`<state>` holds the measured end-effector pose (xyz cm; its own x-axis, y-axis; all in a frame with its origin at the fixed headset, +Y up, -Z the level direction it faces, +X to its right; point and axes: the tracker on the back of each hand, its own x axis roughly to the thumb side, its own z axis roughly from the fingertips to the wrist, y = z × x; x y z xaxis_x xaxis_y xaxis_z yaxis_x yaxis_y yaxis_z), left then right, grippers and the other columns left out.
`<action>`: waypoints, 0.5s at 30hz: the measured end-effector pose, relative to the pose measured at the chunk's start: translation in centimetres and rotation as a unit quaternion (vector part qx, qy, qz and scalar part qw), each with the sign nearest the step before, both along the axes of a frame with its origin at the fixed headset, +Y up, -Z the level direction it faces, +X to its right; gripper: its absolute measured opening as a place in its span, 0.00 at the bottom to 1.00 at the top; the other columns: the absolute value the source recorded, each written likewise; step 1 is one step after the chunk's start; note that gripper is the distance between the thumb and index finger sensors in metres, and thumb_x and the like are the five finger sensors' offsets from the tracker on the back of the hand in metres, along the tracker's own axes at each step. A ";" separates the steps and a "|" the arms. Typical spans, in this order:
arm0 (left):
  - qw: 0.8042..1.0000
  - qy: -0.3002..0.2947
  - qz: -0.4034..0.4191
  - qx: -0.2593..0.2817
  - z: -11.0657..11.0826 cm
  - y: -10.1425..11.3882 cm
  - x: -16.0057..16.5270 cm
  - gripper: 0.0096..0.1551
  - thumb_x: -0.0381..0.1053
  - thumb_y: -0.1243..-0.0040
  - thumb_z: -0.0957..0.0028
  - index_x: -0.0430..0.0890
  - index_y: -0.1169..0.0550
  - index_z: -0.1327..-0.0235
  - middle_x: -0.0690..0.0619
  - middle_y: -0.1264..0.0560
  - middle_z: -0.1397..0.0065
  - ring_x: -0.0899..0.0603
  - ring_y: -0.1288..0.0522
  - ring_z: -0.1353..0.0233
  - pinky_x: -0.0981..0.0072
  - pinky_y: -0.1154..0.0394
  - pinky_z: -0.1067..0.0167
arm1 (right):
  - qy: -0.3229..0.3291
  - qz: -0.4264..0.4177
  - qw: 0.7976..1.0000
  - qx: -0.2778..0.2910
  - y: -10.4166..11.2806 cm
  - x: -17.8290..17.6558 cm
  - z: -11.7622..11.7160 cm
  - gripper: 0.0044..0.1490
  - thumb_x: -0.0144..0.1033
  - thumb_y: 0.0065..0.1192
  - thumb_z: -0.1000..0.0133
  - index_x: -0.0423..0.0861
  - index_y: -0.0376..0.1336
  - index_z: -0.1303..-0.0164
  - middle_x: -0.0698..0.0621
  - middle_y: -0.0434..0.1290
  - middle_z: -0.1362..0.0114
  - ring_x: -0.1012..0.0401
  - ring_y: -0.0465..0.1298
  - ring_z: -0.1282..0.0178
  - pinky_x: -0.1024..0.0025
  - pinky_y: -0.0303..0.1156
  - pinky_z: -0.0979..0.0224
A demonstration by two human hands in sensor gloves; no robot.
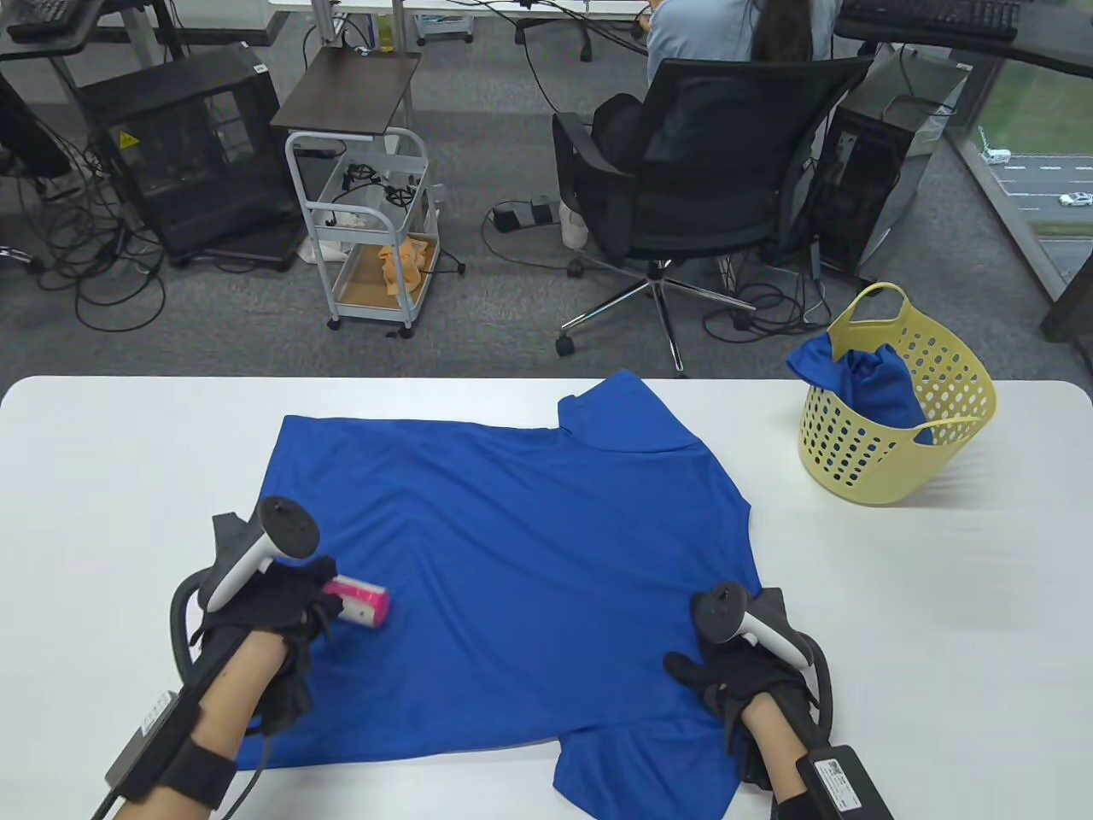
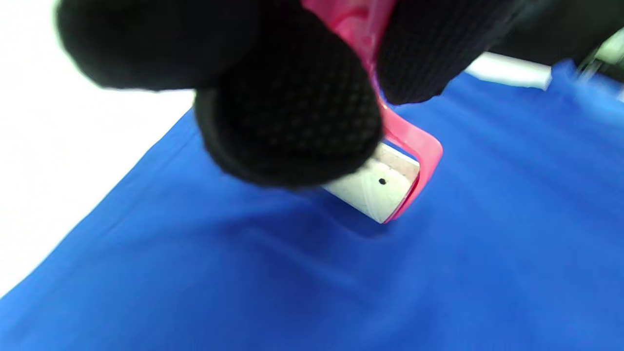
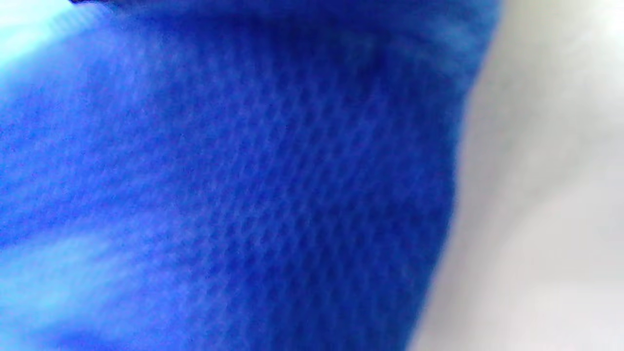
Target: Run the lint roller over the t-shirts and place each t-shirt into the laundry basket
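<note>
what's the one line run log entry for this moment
left hand: rolling lint roller on blue t-shirt | right hand: on shirt | laundry basket: one blue shirt inside

t-shirt solid blue, fine mesh weave | lint roller pink frame, white roll | laundry basket pale yellow, hole-dotted wall, blue cloth inside | table white | gloves black

Overhead table view; close wrist views

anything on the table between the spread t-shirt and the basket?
No. Table view shows only bare white table between the t-shirt and the yellow basket.
</note>
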<state>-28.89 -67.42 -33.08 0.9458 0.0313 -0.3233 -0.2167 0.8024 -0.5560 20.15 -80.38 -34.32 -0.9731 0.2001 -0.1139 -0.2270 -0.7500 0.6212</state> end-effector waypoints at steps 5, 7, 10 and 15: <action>0.999 0.018 -0.015 0.043 0.0 -1.5 0.5 0.35 0.62 0.41 0.44 0.64 0.38 0.23 0.51 0.17 0.43 0.57 0.11 0.74 0.75 0.15 0.76 | -0.001 0.000 1.000 0.003 0.0 0.0 0.0 0.52 0.66 0.34 0.44 0.56 0.17 0.28 0.44 0.11 0.23 0.41 0.15 0.28 0.28 0.21 0.34; 0.998 0.025 -0.018 0.060 -1.5 -2.1 0.8 0.35 0.62 0.43 0.43 0.64 0.40 0.23 0.51 0.18 0.42 0.56 0.11 0.74 0.75 0.15 0.76 | 0.000 -0.001 1.000 0.004 0.0 0.0 0.0 0.52 0.66 0.34 0.44 0.56 0.17 0.28 0.44 0.12 0.23 0.41 0.15 0.28 0.28 0.21 0.34; 0.995 0.041 -0.029 0.087 -4.5 -3.0 1.6 0.36 0.61 0.44 0.43 0.64 0.43 0.22 0.50 0.20 0.40 0.56 0.12 0.73 0.73 0.16 0.75 | 0.000 -0.001 1.000 0.005 -0.1 0.0 0.0 0.52 0.66 0.34 0.44 0.56 0.17 0.28 0.44 0.12 0.23 0.41 0.15 0.28 0.28 0.21 0.34; 0.990 0.052 -0.069 0.115 -13.1 -5.7 2.9 0.41 0.59 0.47 0.43 0.66 0.54 0.23 0.49 0.29 0.29 0.53 0.12 0.62 0.70 0.15 0.65 | 0.001 -0.001 1.000 0.003 -0.1 0.0 0.0 0.52 0.66 0.34 0.44 0.56 0.17 0.28 0.44 0.11 0.23 0.41 0.15 0.28 0.28 0.21 0.34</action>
